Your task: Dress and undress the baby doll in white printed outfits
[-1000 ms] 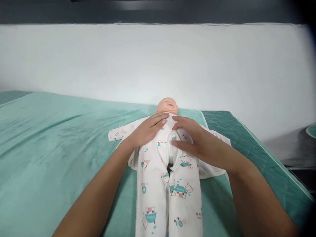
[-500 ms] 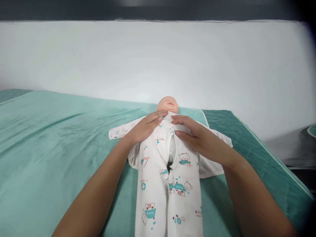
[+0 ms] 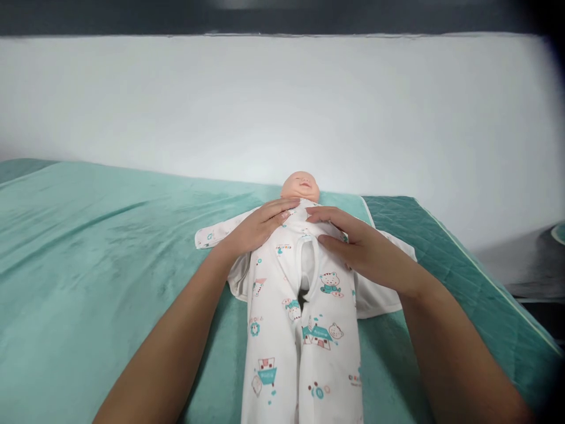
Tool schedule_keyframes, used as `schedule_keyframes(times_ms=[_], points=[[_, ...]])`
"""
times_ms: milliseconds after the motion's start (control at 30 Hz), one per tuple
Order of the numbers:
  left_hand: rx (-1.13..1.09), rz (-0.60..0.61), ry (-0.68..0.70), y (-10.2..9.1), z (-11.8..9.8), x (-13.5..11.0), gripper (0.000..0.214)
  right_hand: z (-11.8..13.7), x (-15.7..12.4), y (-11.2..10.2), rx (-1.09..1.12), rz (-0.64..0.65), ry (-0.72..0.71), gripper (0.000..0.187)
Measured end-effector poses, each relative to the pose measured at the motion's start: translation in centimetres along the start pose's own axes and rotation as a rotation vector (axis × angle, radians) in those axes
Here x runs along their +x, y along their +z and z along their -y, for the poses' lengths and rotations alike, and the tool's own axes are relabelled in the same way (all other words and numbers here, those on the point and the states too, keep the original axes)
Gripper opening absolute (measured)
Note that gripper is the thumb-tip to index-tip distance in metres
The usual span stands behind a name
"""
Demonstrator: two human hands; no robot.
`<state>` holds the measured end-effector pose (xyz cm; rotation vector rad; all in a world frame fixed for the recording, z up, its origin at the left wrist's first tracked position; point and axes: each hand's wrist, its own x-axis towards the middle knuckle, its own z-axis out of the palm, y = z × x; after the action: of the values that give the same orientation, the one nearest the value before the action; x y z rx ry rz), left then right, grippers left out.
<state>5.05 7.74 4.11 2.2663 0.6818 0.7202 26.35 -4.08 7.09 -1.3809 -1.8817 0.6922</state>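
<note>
The baby doll [image 3: 301, 186] in its white sleepsuit [image 3: 309, 347] lies on its back on the green blanket [image 3: 88, 247], and the left hand [image 3: 258, 228] and right hand [image 3: 357, 247] rest flat on its chest — each grip wide, fingers out, holding nothing.

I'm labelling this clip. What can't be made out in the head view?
Neck closure of the romper: covered by the left hand and right hand, head view.
Its feet: cut off by the bottom edge.
Its lettering: too small to read.
Body of the doll: inside the romper.
</note>
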Motion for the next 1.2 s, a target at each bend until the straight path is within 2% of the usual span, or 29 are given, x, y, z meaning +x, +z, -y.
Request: schedule_keyframes(times_ms=[167,333,467,567,667,1000,1200], points=[[-0.042,-0.016,-0.021,0.0,-0.4,0.1,0.043,0.0,0.2,0.0,0.051,-0.029,0.005,0.025],[-0.082,-0.072,-0.059,0.1,-2.9,-0.1,0.043,0.0,0.4,0.2,0.029,-0.056,-0.017,0.024],[-0.061,0.046,-0.037,0.1,-4.4,-0.3,0.055,-0.3,0.5,0.2,0.012,-0.048,-0.039,0.025],[-0.027,0.113,-0.024,0.2,-4.2,-0.3,0.059,-0.4,0.5,0.2,0.002,-0.044,-0.05,0.027],[-0.006,0.131,-0.02,0.1,-3.8,-0.3,0.059,-0.5,0.5,0.3,0.009,-0.037,-0.067,0.03],[0.003,0.121,0.005,0.2,-4.0,-0.3,0.054,-0.5,0.6,0.6,0.023,-0.087,-0.024,0.027],[0.059,0.077,0.016,0.7,-4.3,-0.1,0.06,-0.5,0.7,0.8,0.025,-0.106,-0.023,0.027]])
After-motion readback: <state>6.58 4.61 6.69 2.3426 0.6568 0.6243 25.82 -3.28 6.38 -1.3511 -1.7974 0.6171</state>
